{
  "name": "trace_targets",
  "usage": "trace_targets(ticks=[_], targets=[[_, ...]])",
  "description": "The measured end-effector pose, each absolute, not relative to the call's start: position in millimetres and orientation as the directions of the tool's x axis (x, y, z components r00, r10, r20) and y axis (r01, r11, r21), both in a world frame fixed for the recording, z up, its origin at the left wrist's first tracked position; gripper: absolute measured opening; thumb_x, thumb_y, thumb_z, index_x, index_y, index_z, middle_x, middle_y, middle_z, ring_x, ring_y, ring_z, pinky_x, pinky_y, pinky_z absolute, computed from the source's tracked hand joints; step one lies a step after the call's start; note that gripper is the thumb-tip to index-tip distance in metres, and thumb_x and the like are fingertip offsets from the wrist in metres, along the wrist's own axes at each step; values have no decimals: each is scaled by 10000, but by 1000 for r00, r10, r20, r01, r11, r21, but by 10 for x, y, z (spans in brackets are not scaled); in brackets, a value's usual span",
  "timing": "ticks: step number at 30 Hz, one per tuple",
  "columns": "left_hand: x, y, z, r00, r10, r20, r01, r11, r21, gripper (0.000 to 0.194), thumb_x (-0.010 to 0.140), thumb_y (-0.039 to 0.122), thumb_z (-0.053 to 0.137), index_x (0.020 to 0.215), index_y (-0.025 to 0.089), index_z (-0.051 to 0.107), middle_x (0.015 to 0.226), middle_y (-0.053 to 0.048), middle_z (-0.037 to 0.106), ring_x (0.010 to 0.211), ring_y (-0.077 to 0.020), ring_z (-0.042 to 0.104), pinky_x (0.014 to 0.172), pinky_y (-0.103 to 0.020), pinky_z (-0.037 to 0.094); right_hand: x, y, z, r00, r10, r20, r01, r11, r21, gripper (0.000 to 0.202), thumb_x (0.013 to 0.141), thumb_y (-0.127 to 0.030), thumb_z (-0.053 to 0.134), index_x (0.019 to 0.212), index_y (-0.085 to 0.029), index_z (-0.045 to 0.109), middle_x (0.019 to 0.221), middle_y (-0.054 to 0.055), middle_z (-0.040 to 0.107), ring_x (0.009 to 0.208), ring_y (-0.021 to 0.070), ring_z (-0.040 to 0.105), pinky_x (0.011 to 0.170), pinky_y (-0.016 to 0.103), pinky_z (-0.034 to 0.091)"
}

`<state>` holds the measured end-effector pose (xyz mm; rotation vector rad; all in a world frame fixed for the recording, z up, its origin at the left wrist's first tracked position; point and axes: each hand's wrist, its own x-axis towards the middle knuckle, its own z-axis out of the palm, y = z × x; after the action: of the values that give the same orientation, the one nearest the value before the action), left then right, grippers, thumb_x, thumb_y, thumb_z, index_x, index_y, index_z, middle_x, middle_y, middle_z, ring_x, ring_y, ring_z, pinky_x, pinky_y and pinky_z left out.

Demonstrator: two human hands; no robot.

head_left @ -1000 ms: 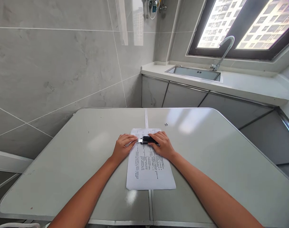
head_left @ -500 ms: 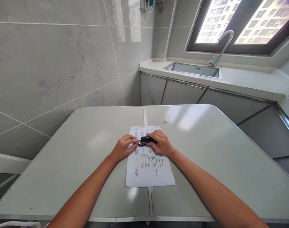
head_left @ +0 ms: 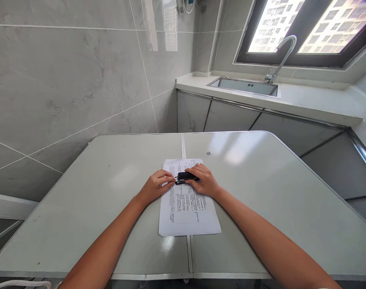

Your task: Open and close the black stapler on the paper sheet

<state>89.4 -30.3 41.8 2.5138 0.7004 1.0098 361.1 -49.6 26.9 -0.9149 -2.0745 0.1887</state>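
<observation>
A small black stapler (head_left: 185,176) lies sideways over the upper part of a printed white sheet (head_left: 187,218). My right hand (head_left: 203,180) is closed round the stapler's right end, fingers on top and thumb on the near side. At the stapler's left end, my left hand (head_left: 159,184) has its fingertips and thumb pinched together. Whatever is between those fingertips is too small to make out. Two tiny metallic pieces, perhaps staples (head_left: 208,153), lie beyond the paper's top right corner.
The pale table (head_left: 80,208) has a seam down its middle under the paper. Behind it, a counter (head_left: 315,98) with a sink (head_left: 246,86) and a tap (head_left: 287,56) runs below a window. A grey tiled wall stands at the left.
The whole view has shifted very slightly. Both hands and the stapler keep nearly the same positions over the paper.
</observation>
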Motion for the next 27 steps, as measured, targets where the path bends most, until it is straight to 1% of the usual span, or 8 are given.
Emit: trace_targets(ticks=[6,10,12,16,22,24,26,27], targets=[[772,-239,445,655,557,510,348,-822,450,174,990,249,628,1094,276,764,1088,-72,746,938,-186,695,853,-367,580,3635,-490,290,-320,696,642,533,693,-486,258,936,-360,702,1155,-222,683,951,81,745,846,233,642,804,421,500],[698,-208,486,651,557,515,364,-825,432,243,1022,183,547,1112,284,749,1094,-57,758,951,-183,690,881,-383,540,3657,-479,317,-262,720,642,513,668,-539,238,932,-377,703,1121,-232,702,950,78,743,833,230,647,805,423,506],[725,-233,498,660,534,529,336,-839,429,242,1027,158,527,1054,275,738,1071,-43,762,947,-178,688,884,-384,516,3653,-490,332,-286,711,642,495,684,-536,252,930,-385,706,1130,-232,706,942,78,746,833,234,649,810,429,501],[883,-342,486,613,588,527,327,-797,508,69,996,216,615,1048,244,652,1009,-34,742,934,-184,675,879,-379,502,3584,-567,364,-404,663,630,436,745,-504,287,932,-394,705,1168,-230,702,903,66,744,812,224,638,800,417,485],[976,-377,463,615,594,518,293,-783,549,37,993,211,596,971,223,569,994,-48,699,932,-192,655,843,-363,510,3480,-672,479,-491,655,574,462,755,-466,255,963,-388,660,1166,-237,697,896,61,744,804,217,639,791,410,480],[947,-352,474,559,647,519,340,-750,568,73,975,253,640,1012,224,585,1033,-67,685,973,-209,646,853,-371,527,3561,-650,558,-481,691,539,493,722,-486,254,954,-384,677,1164,-244,704,928,65,754,842,225,661,826,418,500],[913,-338,494,552,659,511,379,-744,550,121,964,282,664,1063,228,621,1109,-88,683,1050,-231,641,907,-397,533,3743,-604,634,-378,778,503,544,626,-560,266,924,-386,717,1153,-250,719,980,67,762,878,231,687,844,417,530],[899,-338,505,590,639,494,387,-760,522,139,963,289,665,1090,234,646,1170,-99,682,1109,-245,635,951,-417,528,3871,-580,662,-294,825,482,565,557,-609,283,903,-395,739,1148,-253,728,1009,68,766,892,236,699,840,412,548]])
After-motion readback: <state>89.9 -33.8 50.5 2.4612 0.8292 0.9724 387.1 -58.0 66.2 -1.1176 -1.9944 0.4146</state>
